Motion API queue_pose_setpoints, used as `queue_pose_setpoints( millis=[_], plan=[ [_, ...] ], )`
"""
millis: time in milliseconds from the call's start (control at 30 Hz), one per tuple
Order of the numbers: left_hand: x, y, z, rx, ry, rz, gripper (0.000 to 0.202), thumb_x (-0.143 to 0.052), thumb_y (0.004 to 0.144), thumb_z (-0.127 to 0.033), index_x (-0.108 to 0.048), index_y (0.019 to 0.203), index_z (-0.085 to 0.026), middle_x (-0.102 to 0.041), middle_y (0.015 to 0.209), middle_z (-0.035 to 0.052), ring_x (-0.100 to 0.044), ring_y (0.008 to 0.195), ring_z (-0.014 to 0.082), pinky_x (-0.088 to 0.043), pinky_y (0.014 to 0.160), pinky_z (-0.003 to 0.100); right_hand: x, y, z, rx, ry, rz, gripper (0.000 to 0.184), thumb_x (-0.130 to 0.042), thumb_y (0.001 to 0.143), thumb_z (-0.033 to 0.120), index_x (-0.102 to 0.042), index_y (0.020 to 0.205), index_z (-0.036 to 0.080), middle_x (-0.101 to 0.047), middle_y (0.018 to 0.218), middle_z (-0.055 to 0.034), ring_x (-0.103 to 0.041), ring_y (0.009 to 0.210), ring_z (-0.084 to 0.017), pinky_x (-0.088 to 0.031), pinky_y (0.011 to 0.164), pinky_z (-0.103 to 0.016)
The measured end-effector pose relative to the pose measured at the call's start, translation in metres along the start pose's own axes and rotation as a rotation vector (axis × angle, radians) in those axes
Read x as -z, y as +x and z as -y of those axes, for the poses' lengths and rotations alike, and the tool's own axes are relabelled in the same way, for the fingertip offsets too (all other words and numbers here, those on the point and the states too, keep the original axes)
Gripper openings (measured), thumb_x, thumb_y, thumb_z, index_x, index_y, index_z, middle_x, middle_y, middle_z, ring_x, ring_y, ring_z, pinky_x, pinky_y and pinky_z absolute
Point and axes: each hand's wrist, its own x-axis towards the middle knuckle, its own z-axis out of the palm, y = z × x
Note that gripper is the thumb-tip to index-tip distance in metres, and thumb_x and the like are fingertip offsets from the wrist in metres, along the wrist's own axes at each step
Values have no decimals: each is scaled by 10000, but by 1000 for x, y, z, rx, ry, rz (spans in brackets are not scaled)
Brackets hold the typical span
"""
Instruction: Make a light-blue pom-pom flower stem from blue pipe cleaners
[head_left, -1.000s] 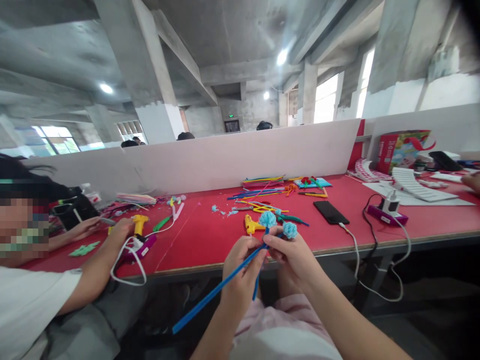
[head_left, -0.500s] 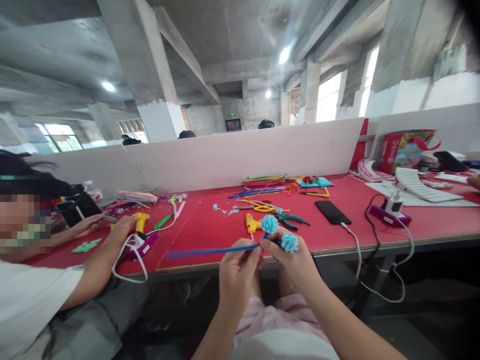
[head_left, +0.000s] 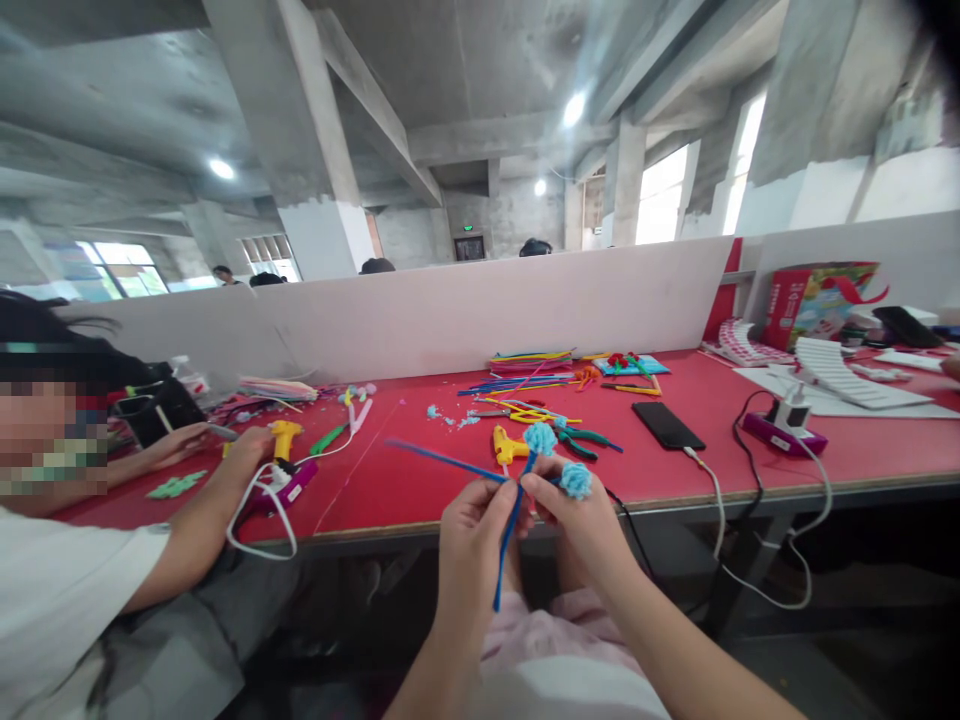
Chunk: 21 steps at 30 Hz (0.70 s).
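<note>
My left hand point(head_left: 471, 535) is closed, thumb and fingers pinching a blue pipe cleaner point(head_left: 442, 458) that slants up to the left. My right hand point(head_left: 577, 520) is closed around the stems of two light-blue fluffy pipe-cleaner flowers. One flower point(head_left: 540, 438) stands above the fingertips; the other flower point(head_left: 576, 480) rests against the back of the hand. A dark blue stem point(head_left: 505, 560) hangs down between the hands, which nearly touch. Fingers hide where the stems meet. Just beyond lies a yellow glue gun point(head_left: 509, 447).
Pliers with green handles point(head_left: 589, 438), pipe cleaner bundles point(head_left: 529, 362) and a black phone point(head_left: 667, 426) lie on the red table point(head_left: 420, 480). A purple power strip point(head_left: 784, 435) with cables is at right. A co-worker's arm point(head_left: 199, 510) reaches in at left, beside another yellow glue gun point(head_left: 285, 440).
The blue pipe cleaner at my left hand has swung from nearly level to slanting up leftward. A dark blue stem now shows hanging below my fingers. Both hands keep their grip.
</note>
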Motion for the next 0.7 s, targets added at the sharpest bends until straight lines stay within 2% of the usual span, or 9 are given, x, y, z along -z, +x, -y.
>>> queue_pose_setpoints(
  millis=[67,133,167,233,367,467,600,700],
  plan=[
    [3,1,5,-277,250,-85,166,-624,760,-304,-648,659,-174,-628,635,36,-565,612,147,-455,611,242,-2,1,1,29,-82,-67,229,-679,715,338,-521,639,191,-451,530,57,-374,475,-90,-297,482,-240],
    [6,2,9,-504,414,-95,95,-625,755,-256,-672,695,-200,-655,736,54,-588,726,179,-456,718,271,-3,0,1,48,-132,-123,241,-686,710,327,-505,629,189,-451,563,53,-367,507,-91,-301,500,-241],
    [7,2,10,-567,453,-85,76,-623,754,-239,-676,711,-206,-661,772,61,-592,765,188,-450,757,279,-3,-1,1,55,-150,-141,248,-683,715,328,-497,626,190,-459,576,49,-373,521,-94,-306,507,-241],
    [7,1,11,-567,459,-52,85,-594,779,-231,-670,751,-204,-658,792,61,-593,770,184,-446,766,276,-3,-4,2,83,-185,-153,252,-674,729,332,-492,625,193,-481,595,42,-400,542,-101,-324,520,-242],
    [4,-1,7,-302,308,3,197,-536,827,-285,-632,702,-168,-621,667,28,-566,626,144,-445,621,233,-3,-8,10,136,-195,-84,238,-653,758,321,-497,623,203,-527,571,39,-483,539,-121,-382,543,-248],
    [2,-1,3,-84,77,54,252,-581,792,-313,-595,604,-146,-569,547,2,-527,536,115,-425,548,212,-3,-8,15,107,-116,36,211,-626,785,311,-520,634,207,-568,552,31,-543,516,-143,-429,559,-269],
    [3,0,-4,210,-274,142,180,-626,721,-276,-613,632,-121,-577,559,12,-509,484,95,-397,463,195,-1,-7,12,35,44,164,189,-606,799,303,-559,648,198,-585,534,22,-574,464,-160,-460,522,-290],
    [3,0,-8,425,-390,224,182,-645,697,-269,-617,632,-102,-567,558,16,-479,449,66,-358,426,166,3,-6,9,-16,144,215,176,-653,757,302,-568,655,187,-600,528,16,-572,454,-152,-455,501,-275]
  ],
)
